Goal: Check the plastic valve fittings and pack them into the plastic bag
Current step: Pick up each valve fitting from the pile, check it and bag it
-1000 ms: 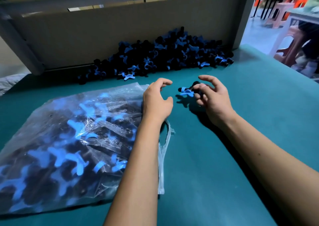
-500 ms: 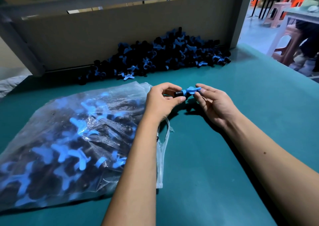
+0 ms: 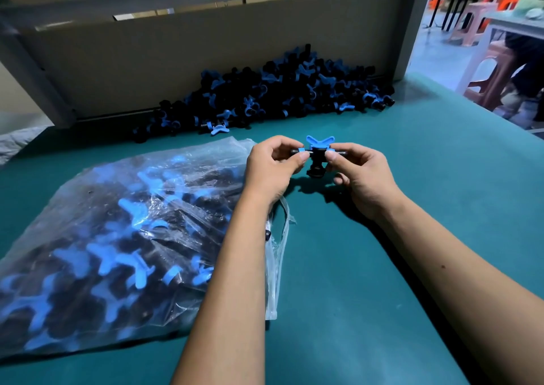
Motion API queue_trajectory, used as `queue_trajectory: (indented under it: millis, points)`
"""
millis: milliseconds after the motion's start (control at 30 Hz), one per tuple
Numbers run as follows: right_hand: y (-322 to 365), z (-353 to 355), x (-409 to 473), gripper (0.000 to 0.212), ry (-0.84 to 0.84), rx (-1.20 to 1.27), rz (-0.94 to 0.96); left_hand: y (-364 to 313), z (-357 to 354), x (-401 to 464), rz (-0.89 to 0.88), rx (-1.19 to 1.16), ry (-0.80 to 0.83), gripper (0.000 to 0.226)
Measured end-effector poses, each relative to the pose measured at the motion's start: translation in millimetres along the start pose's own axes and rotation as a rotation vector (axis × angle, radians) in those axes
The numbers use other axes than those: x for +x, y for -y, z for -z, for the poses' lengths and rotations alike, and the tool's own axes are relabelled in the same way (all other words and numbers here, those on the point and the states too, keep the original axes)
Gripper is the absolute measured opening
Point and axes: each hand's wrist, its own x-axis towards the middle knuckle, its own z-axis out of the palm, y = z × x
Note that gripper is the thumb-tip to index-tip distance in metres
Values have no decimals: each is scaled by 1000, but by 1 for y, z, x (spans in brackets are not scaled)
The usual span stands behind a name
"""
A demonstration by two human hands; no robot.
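Note:
Both hands hold one black valve fitting with a blue butterfly handle just above the green table. My left hand pinches its left end between thumb and fingers. My right hand pinches its right end the same way. The handle points up and a black stub hangs down between the hands. A clear plastic bag, filled with several black and blue fittings, lies flat at the left, its open mouth under my left forearm. A pile of loose fittings lies against the back board.
The green table runs to its right edge, beyond which stand plastic stools and another table. A grey board and metal frame close off the back. A single loose fitting lies in front of the pile.
The right hand brought one fitting from the table toward the left hand. Both hands now pinch its ends, and it has turned so the blue handle stands upright.

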Motion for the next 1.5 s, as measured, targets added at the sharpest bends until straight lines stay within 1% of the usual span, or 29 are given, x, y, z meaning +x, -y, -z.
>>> queue_trajectory:
  millis: [100, 167, 233, 300, 367, 433, 500, 567, 633, 700, 733, 800, 900, 967, 1033, 1067, 1100, 1167, 1200, 1267, 1300, 1333, 1367, 1433, 1500]
  points:
    - [2, 4, 3, 11, -135, 164, -48, 1, 2, 2, 31, -75, -60, 14]
    - [3, 6, 3, 16, -161, 224, -65, 2, 3, 2, 35, -81, -52, 15]
    - [2, 5, 3, 14, -137, 175, -53, 2, 3, 1, 26, -68, -14, 16]
    - [0, 2, 1, 13, -43, 49, -10, 2, 3, 0, 15, -37, 51, 15]
    - [-1, -1, -2, 17, 42, -50, 24, 2, 4, -1, 26, -12, 72, 14]
    - [-1, 0, -2, 18, 52, -68, 32, 3, 4, -1, 42, -4, 80, 11]
    - [-1, 1, -1, 13, 41, -67, 40, 2, 3, -2, 49, 16, 84, 10]
    - [-2, 1, 1, 9, -41, -14, 39, 0, 2, -2, 56, 4, 33, 9]
    - [-1, 3, 3, 8, -175, 93, 16, -1, 1, -1, 71, -26, -16, 12]
    - [0, 6, 5, 11, -242, 127, 14, -2, 0, -2, 81, -29, -17, 12]
    - [0, 6, 5, 14, -250, 94, 28, -2, 0, -2, 86, -32, -23, 11]
    - [-2, 2, 3, 20, -238, -58, 69, -2, 0, -2, 99, -64, -72, 10]
    - [-5, -7, -2, 34, -131, -333, 143, -2, 0, -2, 117, -117, -126, 10]
    - [-5, -12, -5, 43, -63, -491, 215, -3, -3, -4, 126, -120, -112, 12]
    - [-7, -12, -5, 43, -80, -621, 291, -6, -8, -6, 143, -104, -80, 15]
    - [-8, -11, -5, 39, -97, -632, 300, -8, -9, -7, 143, -77, -66, 18]
    - [-7, -11, -5, 33, -99, -579, 269, -11, -10, -6, 125, -38, -56, 21]
    - [-4, -11, -4, 17, -72, -299, 134, -20, -9, -6, 32, 103, -71, 24]
    - [-1, -10, -4, 12, -46, -140, 60, -24, -6, -5, -52, 242, -111, 23]
    - [7, -6, -1, 22, -18, 111, -85, -32, 2, -6, -240, 647, -231, 20]
    - [10, -3, 0, 27, -23, 215, -146, -33, 7, -6, -273, 836, -287, 25]
    - [13, 0, 1, 30, -34, 301, -196, -34, 13, -5, -242, 981, -313, 35]
    - [14, 2, 1, 30, -48, 356, -226, -33, 18, -5, -163, 1077, -301, 46]
    - [14, 3, 1, 29, -61, 375, -242, -33, 22, -5, 5, 1152, -245, 63]
    - [14, 1, 0, 28, -60, 357, -236, -33, 21, -5, 53, 1158, -222, 67]
